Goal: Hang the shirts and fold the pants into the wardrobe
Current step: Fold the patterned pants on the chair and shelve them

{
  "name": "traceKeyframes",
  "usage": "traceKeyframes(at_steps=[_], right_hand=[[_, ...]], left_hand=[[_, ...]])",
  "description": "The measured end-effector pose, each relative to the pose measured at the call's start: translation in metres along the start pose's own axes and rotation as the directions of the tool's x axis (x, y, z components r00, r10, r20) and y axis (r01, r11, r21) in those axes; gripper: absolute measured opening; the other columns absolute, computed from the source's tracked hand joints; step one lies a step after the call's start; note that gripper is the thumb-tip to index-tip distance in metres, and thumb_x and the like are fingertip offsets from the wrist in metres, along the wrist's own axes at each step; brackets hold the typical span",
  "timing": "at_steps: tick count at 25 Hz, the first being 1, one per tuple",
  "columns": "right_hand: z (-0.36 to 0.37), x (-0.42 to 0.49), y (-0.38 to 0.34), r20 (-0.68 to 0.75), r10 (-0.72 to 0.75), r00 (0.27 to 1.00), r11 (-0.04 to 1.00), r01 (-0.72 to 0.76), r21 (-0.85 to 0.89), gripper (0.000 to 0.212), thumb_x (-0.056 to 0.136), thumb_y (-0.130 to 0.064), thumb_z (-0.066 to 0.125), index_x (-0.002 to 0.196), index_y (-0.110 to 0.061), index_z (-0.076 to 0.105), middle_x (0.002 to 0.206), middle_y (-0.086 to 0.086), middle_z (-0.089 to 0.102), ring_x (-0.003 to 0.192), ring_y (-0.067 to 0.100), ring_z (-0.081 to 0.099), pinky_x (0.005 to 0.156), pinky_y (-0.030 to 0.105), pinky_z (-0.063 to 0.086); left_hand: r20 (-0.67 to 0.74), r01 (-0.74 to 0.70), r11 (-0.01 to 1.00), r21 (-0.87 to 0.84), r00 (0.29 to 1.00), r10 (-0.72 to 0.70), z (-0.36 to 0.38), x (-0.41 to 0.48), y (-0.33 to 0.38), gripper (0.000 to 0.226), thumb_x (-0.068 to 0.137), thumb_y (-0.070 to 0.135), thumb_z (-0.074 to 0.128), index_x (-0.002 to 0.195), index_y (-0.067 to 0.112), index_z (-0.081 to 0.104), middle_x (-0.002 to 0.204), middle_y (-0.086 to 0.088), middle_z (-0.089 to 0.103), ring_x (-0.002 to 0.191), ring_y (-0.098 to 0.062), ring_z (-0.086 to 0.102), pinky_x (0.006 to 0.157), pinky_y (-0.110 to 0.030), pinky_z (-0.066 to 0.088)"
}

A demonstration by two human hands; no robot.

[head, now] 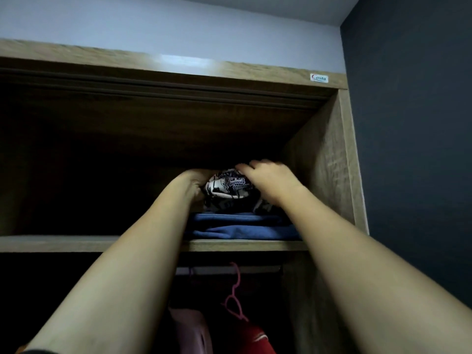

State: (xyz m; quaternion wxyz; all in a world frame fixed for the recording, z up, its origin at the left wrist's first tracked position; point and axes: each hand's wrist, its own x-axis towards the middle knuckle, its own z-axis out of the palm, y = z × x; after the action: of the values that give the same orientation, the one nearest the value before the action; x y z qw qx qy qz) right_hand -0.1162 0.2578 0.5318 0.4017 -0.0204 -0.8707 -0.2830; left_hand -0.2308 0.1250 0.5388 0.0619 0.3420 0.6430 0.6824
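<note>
**Op:** Head view, top compartment of the wardrobe (324,159). The black-and-white patterned garment (229,186) sits on the stack of folded blue garments (242,227), at the right end of the shelf (76,243), near the side wall.

**Obs:** Hands?

**Op:** The right hand (268,178) lies over the top, fingers curved round the far edge, gripping it. The left hand (198,182) is against its left flank. Its fingers are hidden behind the cloth, so I cannot tell whether they clasp or only press.

**Obs:** How would you seat it?

**Op:** I read it as folded pants being set down. It looks bunched, rounder than the flat blue stack. I'd press it flat from above and square its front edge with the blue ones. Then I'd draw both hands straight back, so nothing drags forward off the shelf.

**Obs:** Below?

**Op:** A pink hanger (233,297) under the shelf, with a red garment (255,338) hanging below it.
</note>
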Motion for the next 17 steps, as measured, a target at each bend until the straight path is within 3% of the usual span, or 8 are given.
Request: traceKeyframes(at_steps=[2, 6, 8, 10, 11, 12, 14, 17], right_hand=[[0.019, -0.009, -0.008, 0.067, -0.045, 0.997, 0.998, 0.042, 0.039, 0.065, 0.088, -0.011, 0.055, 0.145, -0.023, 0.024, 0.139, 0.010, 0.042, 0.127, 0.032, 0.041, 0.097, 0.042, 0.041], [0.031, -0.019, -0.007, 0.118, -0.132, 0.984, 0.964, 0.100, 0.246, 0.065, 0.087, -0.015, 0.056, 0.144, -0.023, 0.027, 0.134, 0.014, 0.047, 0.123, 0.033, 0.046, 0.100, 0.039, 0.041], [0.029, -0.023, -0.001, 0.128, -0.149, 0.980, 0.952, 0.107, 0.288, 0.067, 0.088, -0.029, 0.058, 0.146, -0.025, 0.024, 0.138, 0.012, 0.044, 0.124, 0.033, 0.044, 0.102, 0.043, 0.040], [0.031, -0.026, 0.004, 0.174, -0.122, 0.977, 0.967, 0.077, 0.241, 0.068, 0.092, -0.040, 0.051, 0.148, -0.025, 0.016, 0.144, 0.012, 0.037, 0.128, 0.034, 0.039, 0.104, 0.045, 0.037], [0.033, -0.028, 0.003, 0.182, -0.099, 0.978, 0.978, 0.061, 0.201, 0.068, 0.094, -0.043, 0.047, 0.149, -0.024, 0.013, 0.146, 0.011, 0.034, 0.129, 0.034, 0.037, 0.105, 0.045, 0.036], [0.035, -0.031, 0.001, 0.171, -0.081, 0.982, 0.985, 0.053, 0.162, 0.068, 0.095, -0.044, 0.044, 0.150, -0.023, 0.011, 0.148, 0.010, 0.032, 0.131, 0.033, 0.036, 0.105, 0.044, 0.035], [0.036, -0.033, -0.004, 0.130, -0.065, 0.989, 0.994, 0.053, 0.093, 0.067, 0.096, -0.045, 0.039, 0.150, -0.021, 0.007, 0.150, 0.007, 0.029, 0.132, 0.030, 0.034, 0.104, 0.042, 0.033], [0.036, -0.034, -0.009, 0.078, -0.078, 0.994, 0.997, 0.076, 0.019, 0.063, 0.098, -0.040, 0.037, 0.150, -0.019, 0.008, 0.151, 0.006, 0.029, 0.131, 0.030, 0.035, 0.102, 0.042, 0.035]], left_hand=[[-0.105, 0.017, 0.957, 0.290, 0.994, 0.014, -0.007, -0.004, -0.010, 0.021, 0.097, 0.015, 0.048, 0.084, 0.016, 0.065, 0.072, 0.000, 0.060, 0.052, -0.006, 0.061, 0.053, -0.019, 0.050], [-0.164, 0.247, 0.600, 0.761, 0.968, -0.190, -0.024, -0.021, -0.014, 0.022, 0.099, 0.007, 0.039, 0.087, 0.003, 0.058, 0.082, -0.010, 0.053, 0.077, -0.022, 0.054, 0.072, -0.030, 0.045], [-0.217, 0.197, 0.366, 0.910, 0.976, 0.014, -0.020, -0.030, -0.008, 0.031, 0.100, 0.024, 0.042, 0.115, 0.002, 0.058, 0.107, -0.015, 0.061, 0.102, -0.028, 0.057, 0.089, -0.035, 0.045], [-0.075, -0.060, 0.342, 0.938, 0.927, 0.366, -0.013, -0.041, -0.008, 0.051, 0.097, 0.046, 0.039, 0.127, 0.008, 0.054, 0.126, -0.014, 0.058, 0.115, -0.027, 0.055, 0.093, -0.032, 0.043], [0.075, -0.241, 0.332, 0.912, 0.894, 0.441, -0.012, -0.048, -0.012, 0.056, 0.096, 0.050, 0.036, 0.133, 0.011, 0.050, 0.135, -0.011, 0.053, 0.122, -0.025, 0.051, 0.099, -0.030, 0.039], [0.221, -0.350, 0.270, 0.897, 0.883, 0.414, -0.012, -0.052, -0.017, 0.059, 0.095, 0.051, 0.036, 0.141, 0.014, 0.041, 0.144, -0.009, 0.045, 0.130, -0.022, 0.044, 0.104, -0.028, 0.033], [0.363, -0.396, 0.085, 0.914, 0.893, 0.266, -0.020, -0.048, -0.033, 0.061, 0.096, 0.048, 0.038, 0.148, 0.018, 0.026, 0.150, -0.010, 0.034, 0.135, -0.022, 0.037, 0.108, -0.025, 0.028], [0.387, -0.399, -0.010, 0.917, 0.881, 0.273, -0.033, -0.038, -0.038, 0.045, 0.098, 0.038, 0.040, 0.138, 0.018, 0.041, 0.130, -0.014, 0.056, 0.114, -0.027, 0.055, 0.094, -0.030, 0.042]])
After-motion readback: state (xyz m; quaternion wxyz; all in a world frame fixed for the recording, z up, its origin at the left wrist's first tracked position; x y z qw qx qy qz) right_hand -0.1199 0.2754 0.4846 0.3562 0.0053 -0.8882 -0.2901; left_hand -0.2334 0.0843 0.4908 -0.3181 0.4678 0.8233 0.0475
